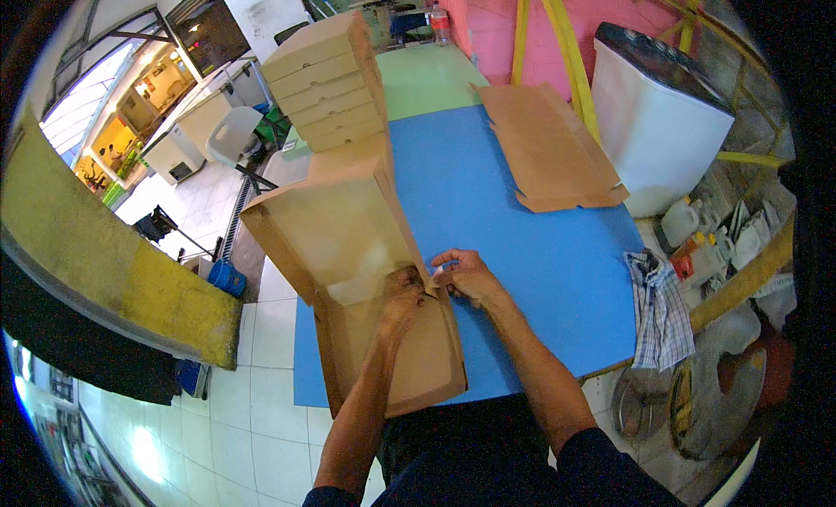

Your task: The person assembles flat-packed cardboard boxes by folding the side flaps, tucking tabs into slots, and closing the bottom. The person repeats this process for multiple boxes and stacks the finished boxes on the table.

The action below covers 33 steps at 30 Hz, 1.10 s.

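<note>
A brown cardboard box (427, 368) sits open on the blue tabletop, its lid (335, 233) raised at the far side. My left hand (403, 298) is inside the box at its far right corner, with the fingers closed against the cardboard there. From outside the same corner, my right hand (470, 276) bends its fingers in and grips the cardboard edge. The two hands are close together, with the box's side wall between them. The fingertips are partly hidden, and the folded tabs at this corner are hard to make out.
Behind the lid rises a stack of closed cardboard boxes (326, 89). A flat cardboard blank (553, 150) lies at the table's far right. A checked cloth (659, 311) hangs over the right edge. A white appliance (653, 115) with a dark top stands beyond, near plastic jugs (679, 221).
</note>
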Motion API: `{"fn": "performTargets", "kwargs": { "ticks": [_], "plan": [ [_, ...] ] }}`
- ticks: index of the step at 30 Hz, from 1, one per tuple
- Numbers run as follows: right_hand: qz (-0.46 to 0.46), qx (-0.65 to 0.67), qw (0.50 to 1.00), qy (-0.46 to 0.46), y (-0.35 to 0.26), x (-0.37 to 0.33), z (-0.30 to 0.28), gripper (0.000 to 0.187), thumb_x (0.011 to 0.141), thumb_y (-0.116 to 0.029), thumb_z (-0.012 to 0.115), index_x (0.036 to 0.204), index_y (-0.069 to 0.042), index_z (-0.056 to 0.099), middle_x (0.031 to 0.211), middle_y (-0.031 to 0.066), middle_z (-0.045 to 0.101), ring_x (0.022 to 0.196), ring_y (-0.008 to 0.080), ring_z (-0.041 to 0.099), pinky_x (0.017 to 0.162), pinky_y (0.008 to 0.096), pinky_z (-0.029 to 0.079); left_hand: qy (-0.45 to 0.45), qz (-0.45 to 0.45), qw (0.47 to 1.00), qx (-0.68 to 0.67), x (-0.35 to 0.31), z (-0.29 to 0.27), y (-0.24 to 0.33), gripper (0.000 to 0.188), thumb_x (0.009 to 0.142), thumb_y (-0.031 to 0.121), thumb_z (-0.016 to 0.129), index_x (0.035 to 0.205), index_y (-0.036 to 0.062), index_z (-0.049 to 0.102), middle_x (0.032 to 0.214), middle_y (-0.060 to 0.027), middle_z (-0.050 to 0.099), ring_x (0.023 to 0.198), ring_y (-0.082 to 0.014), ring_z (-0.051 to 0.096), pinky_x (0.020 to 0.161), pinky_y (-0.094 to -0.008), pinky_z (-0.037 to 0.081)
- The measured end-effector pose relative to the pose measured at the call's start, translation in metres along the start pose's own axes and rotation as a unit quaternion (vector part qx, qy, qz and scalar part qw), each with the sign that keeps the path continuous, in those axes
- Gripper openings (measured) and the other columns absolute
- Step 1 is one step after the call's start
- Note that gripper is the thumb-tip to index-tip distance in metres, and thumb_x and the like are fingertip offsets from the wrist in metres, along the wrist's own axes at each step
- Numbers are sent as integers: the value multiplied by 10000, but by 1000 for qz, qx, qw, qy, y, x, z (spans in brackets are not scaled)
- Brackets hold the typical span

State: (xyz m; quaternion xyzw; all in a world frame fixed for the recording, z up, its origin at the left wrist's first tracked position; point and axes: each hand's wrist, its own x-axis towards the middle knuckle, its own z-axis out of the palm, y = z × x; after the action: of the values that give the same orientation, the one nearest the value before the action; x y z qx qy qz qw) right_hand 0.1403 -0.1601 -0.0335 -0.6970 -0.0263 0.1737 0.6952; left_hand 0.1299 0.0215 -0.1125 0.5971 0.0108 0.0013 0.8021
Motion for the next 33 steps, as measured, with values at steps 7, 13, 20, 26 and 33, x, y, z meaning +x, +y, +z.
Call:
{"fn": "performTargets", "kwargs": {
  "ticks": [7, 13, 20, 26, 33],
  "plan": [
    [-75, -69, 991, 91, 17, 4, 17, 248, 774, -46, 726, 1013, -11, 667, 751, 81, 680, 564, 136, 563, 555, 303, 497, -48, -54, 997, 30, -24, 13, 51, 140, 851, -18, 549, 969, -2, 624, 834, -50, 605, 691, -128, 573, 618, -287, 524],
    [-63, 3, 993, 100, 22, 0, 11, 266, 767, -73, 761, 1007, -14, 663, 753, 67, 663, 598, 135, 571, 541, 285, 484, -34, -93, 994, 36, -28, 24, 53, 115, 910, 27, 566, 982, -14, 645, 891, -75, 654, 723, -145, 605, 654, -301, 551],
    [-32, 11, 997, 70, 4, -20, 11, 404, 806, -168, 796, 1136, -23, 614, 705, 38, 608, 610, 137, 588, 504, 281, 488, 0, -108, 993, 39, -35, 23, 57, 121, 914, 27, 559, 988, -16, 644, 911, -82, 659, 773, -174, 640, 683, -311, 568],
    [-24, -69, 997, 9, 0, -66, 4, 465, 824, -169, 763, 1221, -28, 566, 816, 84, 678, 664, 184, 637, 576, 331, 526, 64, -11, 972, 227, -20, 26, 16, 150, 856, 3, 581, 993, 17, 641, 942, -94, 663, 813, -197, 649, 670, -310, 551],
    [-108, -273, 950, 105, -1, -67, 0, 221, 809, -183, 723, 974, -37, 699, 875, 150, 719, 788, 279, 694, 717, 386, 553, -42, -20, 973, 228, -27, 26, 53, 192, 847, 45, 636, 1034, 18, 606, 965, -74, 628, 879, -194, 629, 680, -317, 520]
  ]
}}
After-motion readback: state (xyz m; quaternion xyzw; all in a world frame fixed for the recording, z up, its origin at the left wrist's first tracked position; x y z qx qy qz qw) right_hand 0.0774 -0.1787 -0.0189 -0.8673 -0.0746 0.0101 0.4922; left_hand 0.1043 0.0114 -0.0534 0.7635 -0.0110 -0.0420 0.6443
